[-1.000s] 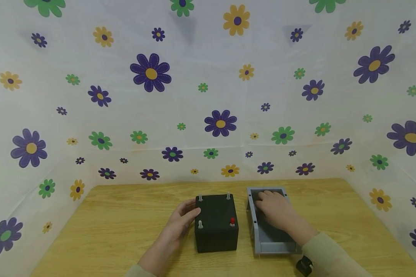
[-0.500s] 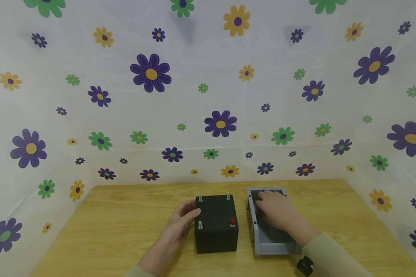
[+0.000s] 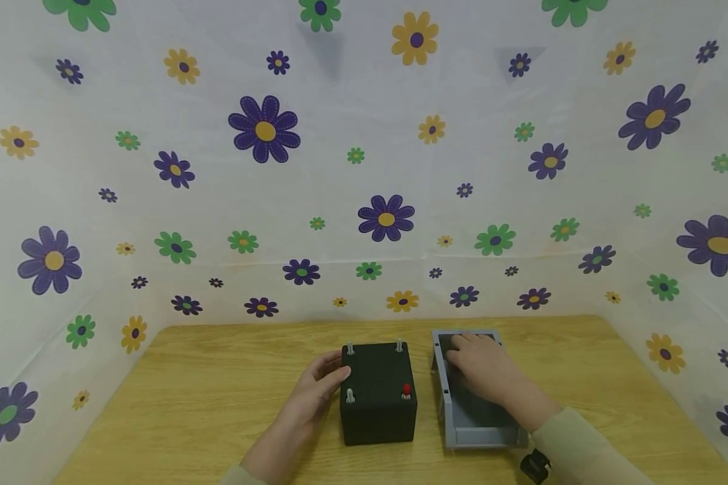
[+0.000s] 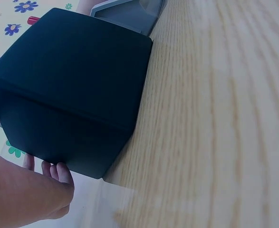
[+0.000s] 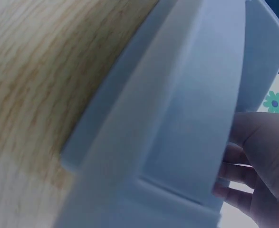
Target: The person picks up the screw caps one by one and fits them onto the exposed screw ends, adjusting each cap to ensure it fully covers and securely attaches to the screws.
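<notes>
A black box (image 3: 378, 391) stands upright on the wooden table, with metal toggle-like posts at its top corners. The near right post carries a red cap (image 3: 406, 389). At the box's left side, my left hand (image 3: 317, 386) holds it, thumb at the top edge and fingers around the far left side; the left wrist view shows fingertips (image 4: 63, 173) along its edge. My right hand (image 3: 482, 369) reaches into a grey open bin (image 3: 482, 436) just right of the box. Its fingers bend down inside, and what the fingertips touch is hidden by the hand and bin wall.
A small black device (image 3: 534, 466) sits by the right sleeve, close to the bin's near corner. The wooden table (image 3: 218, 377) ends at the back and sides against a white flower-print cloth (image 3: 315, 175).
</notes>
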Demonstrator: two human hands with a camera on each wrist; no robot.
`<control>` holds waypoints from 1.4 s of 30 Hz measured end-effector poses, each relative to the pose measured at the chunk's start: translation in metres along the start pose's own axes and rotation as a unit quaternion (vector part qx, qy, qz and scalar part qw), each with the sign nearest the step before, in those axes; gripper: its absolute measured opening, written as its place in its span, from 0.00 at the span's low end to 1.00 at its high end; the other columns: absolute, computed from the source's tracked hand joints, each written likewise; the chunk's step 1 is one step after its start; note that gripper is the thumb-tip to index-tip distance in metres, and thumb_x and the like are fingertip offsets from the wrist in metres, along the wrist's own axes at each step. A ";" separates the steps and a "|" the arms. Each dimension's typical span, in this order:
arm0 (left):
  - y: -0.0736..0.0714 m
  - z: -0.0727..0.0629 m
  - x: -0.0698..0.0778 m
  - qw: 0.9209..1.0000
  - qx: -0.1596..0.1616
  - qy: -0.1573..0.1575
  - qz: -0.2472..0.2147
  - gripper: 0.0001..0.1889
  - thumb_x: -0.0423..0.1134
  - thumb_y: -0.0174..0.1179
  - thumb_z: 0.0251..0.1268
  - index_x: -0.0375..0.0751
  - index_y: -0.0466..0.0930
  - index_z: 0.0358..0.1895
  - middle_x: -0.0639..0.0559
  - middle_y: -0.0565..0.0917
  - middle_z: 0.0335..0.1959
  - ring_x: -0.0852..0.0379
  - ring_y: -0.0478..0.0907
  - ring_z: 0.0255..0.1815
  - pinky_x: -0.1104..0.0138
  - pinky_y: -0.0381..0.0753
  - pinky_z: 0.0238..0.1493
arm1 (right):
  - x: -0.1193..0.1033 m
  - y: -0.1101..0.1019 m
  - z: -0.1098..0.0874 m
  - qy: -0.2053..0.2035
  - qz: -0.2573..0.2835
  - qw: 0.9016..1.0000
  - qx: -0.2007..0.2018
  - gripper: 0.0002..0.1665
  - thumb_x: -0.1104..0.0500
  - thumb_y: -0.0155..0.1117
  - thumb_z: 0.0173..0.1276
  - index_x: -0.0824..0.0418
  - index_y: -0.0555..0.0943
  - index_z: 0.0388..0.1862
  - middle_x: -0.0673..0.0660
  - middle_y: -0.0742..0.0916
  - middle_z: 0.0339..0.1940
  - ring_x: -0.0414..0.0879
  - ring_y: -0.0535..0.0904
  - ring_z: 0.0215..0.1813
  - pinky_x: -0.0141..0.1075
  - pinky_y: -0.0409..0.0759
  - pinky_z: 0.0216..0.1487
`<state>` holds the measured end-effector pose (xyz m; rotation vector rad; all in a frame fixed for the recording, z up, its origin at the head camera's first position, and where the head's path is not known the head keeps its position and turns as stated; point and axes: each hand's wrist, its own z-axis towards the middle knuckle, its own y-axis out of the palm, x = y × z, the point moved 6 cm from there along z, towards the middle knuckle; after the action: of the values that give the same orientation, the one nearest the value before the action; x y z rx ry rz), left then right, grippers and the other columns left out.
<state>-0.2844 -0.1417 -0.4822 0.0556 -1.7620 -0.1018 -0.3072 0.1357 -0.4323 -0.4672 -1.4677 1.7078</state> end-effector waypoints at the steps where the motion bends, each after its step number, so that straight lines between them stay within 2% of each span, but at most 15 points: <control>1: 0.000 0.000 0.000 1.000 -0.001 0.002 0.000 0.32 0.37 0.64 0.75 0.31 0.66 0.77 0.32 0.69 0.76 0.41 0.71 0.75 0.45 0.64 0.83 | 0.000 -0.001 0.000 -0.004 0.000 1.000 0.007 0.08 0.59 0.80 0.64 0.58 0.87 0.32 0.52 0.83 0.33 0.47 0.78 0.36 0.43 0.83 0.39; 5: 0.000 0.000 0.000 1.000 0.001 0.005 -0.002 0.31 0.36 0.63 0.75 0.30 0.66 0.76 0.32 0.70 0.74 0.44 0.73 0.72 0.46 0.66 0.83 | 0.001 -0.004 0.000 -0.016 0.003 0.999 0.030 0.10 0.60 0.80 0.63 0.56 0.84 0.29 0.50 0.78 0.29 0.44 0.71 0.32 0.37 0.73 0.32; 7: 0.000 -0.001 0.000 1.000 0.003 0.006 -0.002 0.31 0.36 0.64 0.75 0.30 0.66 0.76 0.33 0.71 0.74 0.46 0.74 0.70 0.46 0.66 0.82 | 0.002 -0.006 0.000 -0.018 0.006 0.999 0.035 0.10 0.61 0.80 0.63 0.56 0.84 0.29 0.49 0.77 0.29 0.43 0.71 0.32 0.36 0.72 0.32; 17: 0.000 0.002 -0.002 1.000 0.005 0.012 -0.004 0.31 0.36 0.63 0.75 0.29 0.66 0.76 0.33 0.71 0.73 0.47 0.74 0.70 0.46 0.67 0.82 | 0.001 -0.011 0.000 -0.002 0.012 1.000 0.016 0.08 0.60 0.82 0.62 0.56 0.87 0.33 0.50 0.81 0.32 0.45 0.74 0.36 0.39 0.79 0.38; 27: 0.000 0.002 -0.001 1.000 0.007 0.011 -0.007 0.30 0.37 0.64 0.74 0.30 0.68 0.75 0.35 0.73 0.71 0.51 0.76 0.66 0.48 0.69 0.81 | 0.000 -0.017 -0.001 -0.016 0.007 0.999 0.033 0.09 0.61 0.81 0.62 0.56 0.85 0.30 0.50 0.78 0.31 0.45 0.72 0.35 0.36 0.73 0.34; 37: 0.000 0.002 0.000 1.000 0.008 0.005 -0.003 0.31 0.37 0.64 0.74 0.30 0.67 0.76 0.34 0.72 0.73 0.51 0.76 0.66 0.48 0.69 0.80 | -0.003 -0.025 0.000 -0.024 0.010 0.999 0.037 0.09 0.61 0.81 0.62 0.56 0.85 0.31 0.49 0.79 0.31 0.44 0.74 0.36 0.37 0.75 0.36; 42: 0.000 0.001 0.000 1.000 0.010 0.007 -0.008 0.31 0.36 0.63 0.74 0.30 0.67 0.76 0.35 0.72 0.72 0.54 0.77 0.63 0.48 0.69 0.80 | -0.006 -0.027 -0.001 -0.032 0.003 0.999 0.040 0.10 0.60 0.82 0.62 0.55 0.85 0.31 0.48 0.78 0.31 0.45 0.74 0.37 0.37 0.74 0.36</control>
<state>-0.2855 -0.1415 -0.4829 0.0842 -1.7488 -0.0960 -0.2938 0.1308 -0.4085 -0.3779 -1.4380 1.7922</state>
